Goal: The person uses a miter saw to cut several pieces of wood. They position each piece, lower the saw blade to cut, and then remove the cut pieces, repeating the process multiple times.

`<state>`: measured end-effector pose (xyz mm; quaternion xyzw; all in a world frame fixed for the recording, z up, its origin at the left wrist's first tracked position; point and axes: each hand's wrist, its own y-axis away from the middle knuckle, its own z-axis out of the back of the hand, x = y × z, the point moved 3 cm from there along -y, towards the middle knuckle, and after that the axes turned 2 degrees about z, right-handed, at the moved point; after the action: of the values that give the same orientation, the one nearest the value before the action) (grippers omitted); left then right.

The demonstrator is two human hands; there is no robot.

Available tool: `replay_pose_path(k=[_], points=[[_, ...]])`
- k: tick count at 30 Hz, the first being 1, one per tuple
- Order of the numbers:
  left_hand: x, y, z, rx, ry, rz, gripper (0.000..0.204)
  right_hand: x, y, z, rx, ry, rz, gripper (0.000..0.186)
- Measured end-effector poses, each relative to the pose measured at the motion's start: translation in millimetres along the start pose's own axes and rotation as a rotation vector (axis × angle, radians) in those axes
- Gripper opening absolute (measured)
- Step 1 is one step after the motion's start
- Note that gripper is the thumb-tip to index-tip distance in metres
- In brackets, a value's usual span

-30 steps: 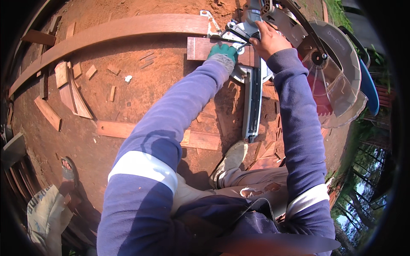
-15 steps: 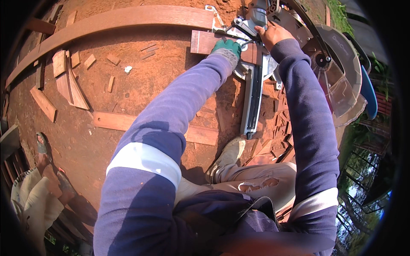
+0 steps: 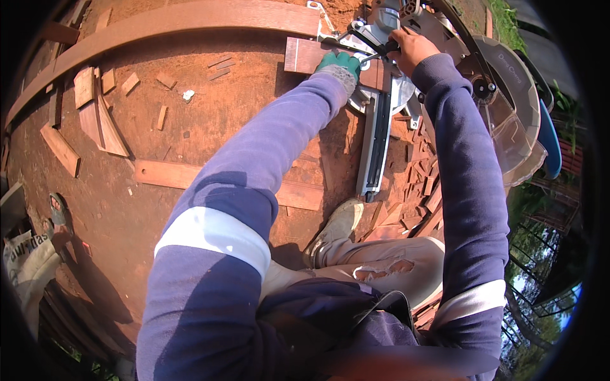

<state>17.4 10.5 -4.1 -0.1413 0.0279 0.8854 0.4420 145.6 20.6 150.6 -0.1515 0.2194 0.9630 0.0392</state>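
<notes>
My left hand (image 3: 340,67), in a green and grey glove, presses on a short reddish-brown wooden board (image 3: 304,55) with bent fingers. The board lies across the base of a mitre saw (image 3: 373,146), and a pale line crosses it near its left end. Close to the gloved fingers, a round metal clamp pad (image 3: 364,62) sits over the board. My bare right hand (image 3: 414,51) is closed on a black clamp knob (image 3: 392,46) beside the saw's grey motor housing (image 3: 385,19). The saw's blade guard (image 3: 508,95) stands right of my right wrist.
A long curved plank (image 3: 171,24) stretches across the far left. Another plank (image 3: 168,173) lies on the reddish ground behind my left arm. Offcuts (image 3: 419,184) litter the ground by my shoe (image 3: 337,225). Another person's sandalled foot (image 3: 58,209) is at the left edge.
My right hand has turned slightly, and its fingers now wrap the black knob. My left hand stays on the board. The other person's legs have shifted left in the view.
</notes>
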Motion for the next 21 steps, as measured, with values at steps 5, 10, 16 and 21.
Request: replay_pose_path(k=[5,10,16,21], points=[[2,-6,-9,-0.003,0.012,0.015,0.024,-11,-7,-9,-0.113,-0.053,-0.099,0.060],[0,-2,-8,0.032,0.067,0.055,0.025,-2,-2,-6,-0.065,-0.042,0.010,0.061],[4,-5,-8,0.051,0.059,-0.009,0.029,1,-2,-4,-0.175,-0.003,-0.092,0.048],[3,4,-8,-0.023,-0.109,-0.048,0.027,3,9,-16,-0.202,-0.091,-0.135,0.046]])
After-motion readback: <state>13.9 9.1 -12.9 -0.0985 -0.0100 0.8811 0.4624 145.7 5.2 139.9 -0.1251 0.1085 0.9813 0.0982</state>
